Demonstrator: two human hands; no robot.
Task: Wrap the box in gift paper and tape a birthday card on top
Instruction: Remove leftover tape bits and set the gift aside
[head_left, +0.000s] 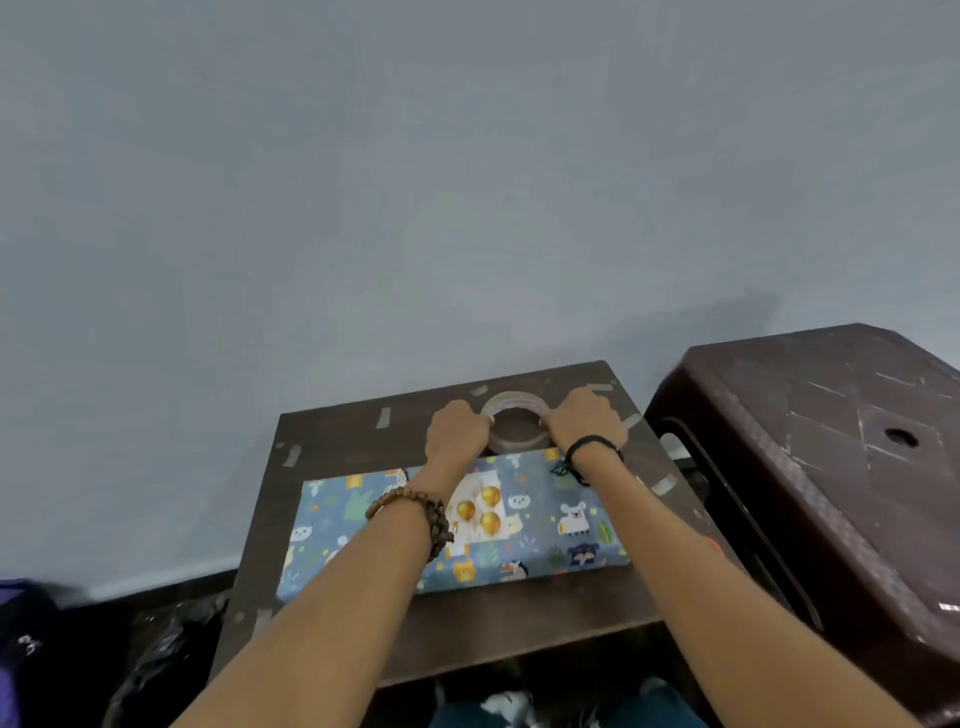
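Observation:
A flat box (540, 525) wrapped in blue animal-print gift paper lies on the dark table (467, 623). On its top sits a white card (480, 512) with three gold balloons, partly hidden by my left forearm. Beyond the box, a roll of clear tape (517, 400) is held between both hands. My left hand (457, 428) grips the roll's left side. My right hand (584, 418) grips its right side. Both sets of fingers curl around the roll's rim.
Several short strips of tape (383, 417) are stuck around the table's top. A dark brown plastic stool (831, 467) stands close on the right. A grey wall rises right behind the table. Dark bags lie on the floor at lower left.

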